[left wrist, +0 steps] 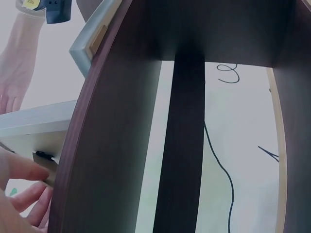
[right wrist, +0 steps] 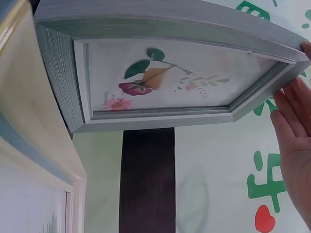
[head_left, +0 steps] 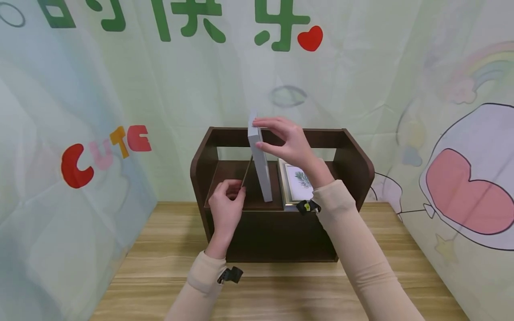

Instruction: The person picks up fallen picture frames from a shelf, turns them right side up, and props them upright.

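A grey picture frame (head_left: 261,165) stands edge-on and slightly tilted on the shelf of a dark brown desktop rack (head_left: 281,236). My right hand (head_left: 287,140) grips its upper end, thumb on the near edge and fingers on the top. The right wrist view shows its front, a flower print (right wrist: 160,80) behind a clear pane. At its left side, my left hand (head_left: 226,200) pinches the thin back stand (head_left: 247,171), which slants out from the frame. In the left wrist view those fingers (left wrist: 24,167) meet at the stand, and a black fitting (left wrist: 44,155) shows above it.
Right of the held frame, a stack of frames lies on the shelf, a leaf print (head_left: 301,180) on top. The rack has raised sides (head_left: 357,165) and a back rail (head_left: 321,138). It stands on a wood-grain table (head_left: 160,276) before a printed cloth backdrop (head_left: 201,89).
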